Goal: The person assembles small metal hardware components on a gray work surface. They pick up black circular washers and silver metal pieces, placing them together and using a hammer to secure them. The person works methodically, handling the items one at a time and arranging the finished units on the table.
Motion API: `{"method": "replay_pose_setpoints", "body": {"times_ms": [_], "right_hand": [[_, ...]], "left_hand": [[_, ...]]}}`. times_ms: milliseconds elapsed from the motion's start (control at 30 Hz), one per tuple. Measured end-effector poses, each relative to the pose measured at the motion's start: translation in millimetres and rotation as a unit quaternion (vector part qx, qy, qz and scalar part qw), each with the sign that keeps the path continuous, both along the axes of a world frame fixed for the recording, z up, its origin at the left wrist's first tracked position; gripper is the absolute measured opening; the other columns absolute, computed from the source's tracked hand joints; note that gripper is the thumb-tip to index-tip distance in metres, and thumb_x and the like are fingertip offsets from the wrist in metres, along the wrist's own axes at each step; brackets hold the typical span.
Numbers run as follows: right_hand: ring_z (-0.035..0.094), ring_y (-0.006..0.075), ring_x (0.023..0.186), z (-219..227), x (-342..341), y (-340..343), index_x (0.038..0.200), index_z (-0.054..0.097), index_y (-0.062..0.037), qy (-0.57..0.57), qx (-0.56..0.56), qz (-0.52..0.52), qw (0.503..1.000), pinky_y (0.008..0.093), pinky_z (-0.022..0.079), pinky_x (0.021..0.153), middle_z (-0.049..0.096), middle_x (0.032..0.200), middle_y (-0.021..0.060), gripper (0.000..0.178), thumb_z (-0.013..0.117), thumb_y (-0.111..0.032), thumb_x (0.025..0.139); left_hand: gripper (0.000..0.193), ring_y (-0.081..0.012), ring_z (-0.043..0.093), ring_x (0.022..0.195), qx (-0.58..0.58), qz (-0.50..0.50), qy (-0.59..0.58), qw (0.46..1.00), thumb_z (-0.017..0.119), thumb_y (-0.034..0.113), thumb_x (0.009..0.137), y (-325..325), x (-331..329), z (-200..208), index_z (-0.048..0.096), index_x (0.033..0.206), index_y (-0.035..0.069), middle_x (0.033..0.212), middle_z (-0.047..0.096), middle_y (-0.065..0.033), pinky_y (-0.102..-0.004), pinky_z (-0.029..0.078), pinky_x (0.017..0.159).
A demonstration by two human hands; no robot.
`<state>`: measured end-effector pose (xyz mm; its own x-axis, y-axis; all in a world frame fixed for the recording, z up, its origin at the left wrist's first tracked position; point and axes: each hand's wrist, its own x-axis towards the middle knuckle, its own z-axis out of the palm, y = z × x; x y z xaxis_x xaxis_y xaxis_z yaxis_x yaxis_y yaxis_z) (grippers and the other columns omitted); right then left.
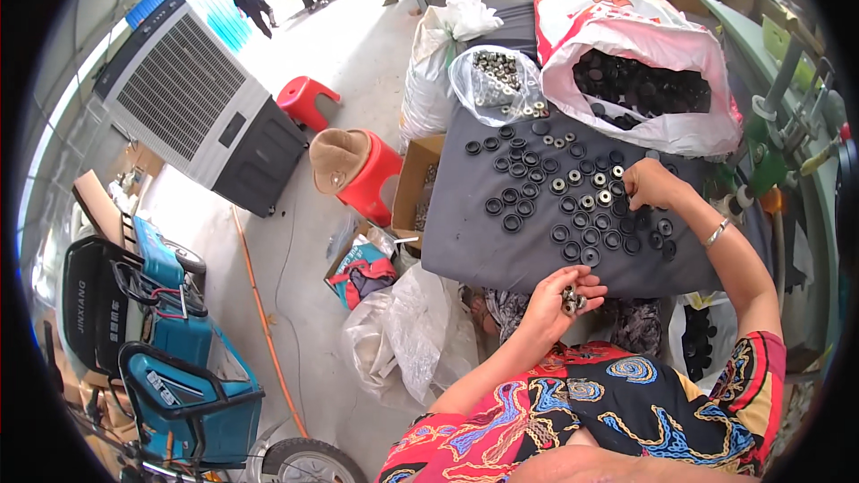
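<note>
My left hand (546,309) is half curled, palm up, at the near edge of the dark grey padded table (461,228). Several small metal bushings (573,300) lie gripped in its fingers. Farther right, my right hand (651,182) reaches down among the black rubber rings (512,223), its fingertips pinched together. Whatever is in that pinch is hidden. Many of the rings lie spread over the tabletop. Some near the right hand have a pale metal bushing (605,198) seated in the middle, while others show a bare hollow.
At the back sit a clear bag of metal bushings (501,80) and a big open sack (640,34) of black parts. A cardboard box (413,181), a red stool (369,188) with a hat and a plastic bag (407,331) stand left. Green machinery (768,156) borders the right.
</note>
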<state>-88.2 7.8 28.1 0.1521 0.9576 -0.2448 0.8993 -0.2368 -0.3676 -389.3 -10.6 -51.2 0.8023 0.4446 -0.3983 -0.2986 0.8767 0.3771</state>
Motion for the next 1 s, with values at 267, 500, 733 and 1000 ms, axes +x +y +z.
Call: {"method": "replay_pose_setpoints", "body": {"times_ms": [267,500,733,1000], "right_hand": [[0.065,0.0323,0.087,13.6,-26.9,-15.8,0.085,0.064,-0.0013,-0.17,0.124,0.059,0.976,0.0418,0.053,0.075,0.065,0.086,0.0157,0.026,0.079,-0.012,0.066],[0.059,0.0264,0.079,21.5,-149.0,-75.4,0.08,0.064,-0.0075,0.017,0.325,0.301,0.896,0.0379,0.051,0.069,0.056,0.079,0.008,0.026,0.078,-0.025,0.068],[0.058,0.0208,0.082,-0.7,-176.1,-90.9,0.087,0.061,-0.0071,-0.151,0.338,0.348,0.861,0.0349,0.047,0.072,0.055,0.084,0.0038,0.017,0.063,-0.016,0.072],[0.057,0.0226,0.08,-2.5,-176.5,-88.1,0.081,0.059,-0.0068,-0.095,0.304,0.377,0.87,0.0365,0.047,0.073,0.056,0.082,0.0059,0.012,0.061,-0.015,0.073]], "left_hand": [[0.024,-0.037,0.067,0.097,-0.007,0.037,0.023,0.999,0.05,0.016,0.099,3.3,-5.5,2.7,0.06,0.109,-0.004,0.103,0.065,-0.0197,-0.0478,0.06,0.08],[0.027,-0.0266,0.066,0.092,-0.04,0.087,-0.019,0.995,0.045,0.02,0.1,12.4,-1.0,-15.8,0.063,0.105,0.001,0.101,0.066,-0.0132,-0.0447,0.057,0.081],[0.025,-0.0201,0.063,0.087,-0.067,0.079,-0.033,0.994,0.046,0.019,0.101,8.5,-1.5,-11.5,0.062,0.105,0.001,0.094,0.064,-0.0074,-0.0355,0.054,0.078],[0.023,-0.0201,0.064,0.085,-0.082,0.069,-0.016,0.994,0.047,0.019,0.1,0.4,-2.6,-4.0,0.061,0.108,0.003,0.094,0.066,-0.0065,-0.0356,0.054,0.076]]}}
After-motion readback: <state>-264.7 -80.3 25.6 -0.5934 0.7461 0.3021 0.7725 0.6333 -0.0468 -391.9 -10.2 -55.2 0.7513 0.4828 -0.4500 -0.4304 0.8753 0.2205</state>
